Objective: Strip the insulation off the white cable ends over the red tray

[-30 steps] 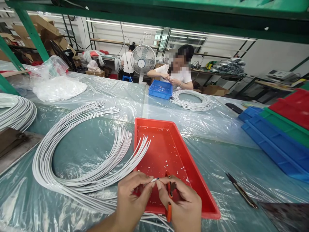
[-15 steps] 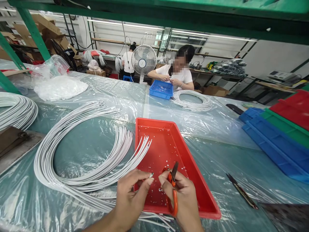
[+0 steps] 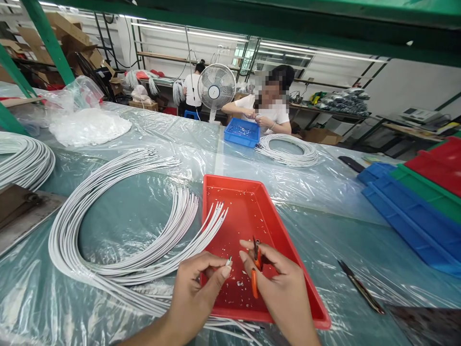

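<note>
Over the near left part of a red tray (image 3: 302, 293), my left hand (image 3: 200, 288) pinches the end of a white cable (image 3: 228, 262); a bit of green shows at its tip. My right hand (image 3: 283, 286) holds small orange-handled scissors (image 3: 257, 259), blades pointing up and away. Its thumb and forefinger are apart, just right of the cable end. A large coil of white cables (image 3: 68, 226) lies to the left, with several ends reaching over the tray's left rim. Small white scraps are scattered on the tray's floor.
Tweezers (image 3: 360, 286) lie right of the tray. Stacked blue, green and red bins (image 3: 406, 216) stand at the right. Across the table a co-worker (image 3: 277, 108) works by a blue tray (image 3: 242, 139) and another cable coil (image 3: 288, 156). A green beam (image 3: 230, 24) crosses overhead.
My right hand has turned, so the scissors' blades now point more upright, and its thumb and forefinger have spread. My left hand still holds the cable end, shifted slightly right, with more green showing.
</note>
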Demonstrator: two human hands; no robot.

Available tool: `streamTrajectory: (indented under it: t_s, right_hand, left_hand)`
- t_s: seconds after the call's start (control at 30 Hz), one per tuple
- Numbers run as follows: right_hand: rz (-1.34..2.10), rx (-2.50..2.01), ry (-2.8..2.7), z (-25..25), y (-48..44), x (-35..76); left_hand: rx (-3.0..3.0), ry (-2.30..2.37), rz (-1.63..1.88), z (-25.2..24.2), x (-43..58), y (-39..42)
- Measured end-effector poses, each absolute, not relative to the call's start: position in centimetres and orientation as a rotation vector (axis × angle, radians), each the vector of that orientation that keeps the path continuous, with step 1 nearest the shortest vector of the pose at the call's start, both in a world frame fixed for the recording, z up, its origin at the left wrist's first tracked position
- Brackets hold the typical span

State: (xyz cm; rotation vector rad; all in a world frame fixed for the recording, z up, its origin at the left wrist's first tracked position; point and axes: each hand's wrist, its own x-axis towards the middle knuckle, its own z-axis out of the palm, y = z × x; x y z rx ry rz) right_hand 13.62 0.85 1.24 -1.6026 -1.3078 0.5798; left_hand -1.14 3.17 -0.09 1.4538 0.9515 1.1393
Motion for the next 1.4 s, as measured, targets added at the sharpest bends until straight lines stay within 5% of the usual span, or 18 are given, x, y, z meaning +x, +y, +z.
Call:
streamTrajectory:
  t_s: [0.2, 0.7, 1.4]
  right_hand:
    - [0.884, -1.441, -1.284, 1.8, 0.2, 13.0]
    - [0.771, -1.480, -1.333, 2.3, 0.1, 12.6]
    - [1.055, -1.327, -1.095, 1.5, 0.6, 12.8]
  left_hand:
    - [1.595, 0.925, 1.182, -0.1, -1.1, 3.2]
    - [1.811, 0.856, 1.259, -0.8, -1.0, 2.9]
    - [1.442, 0.768, 0.880, 0.6, -1.2, 3.6]
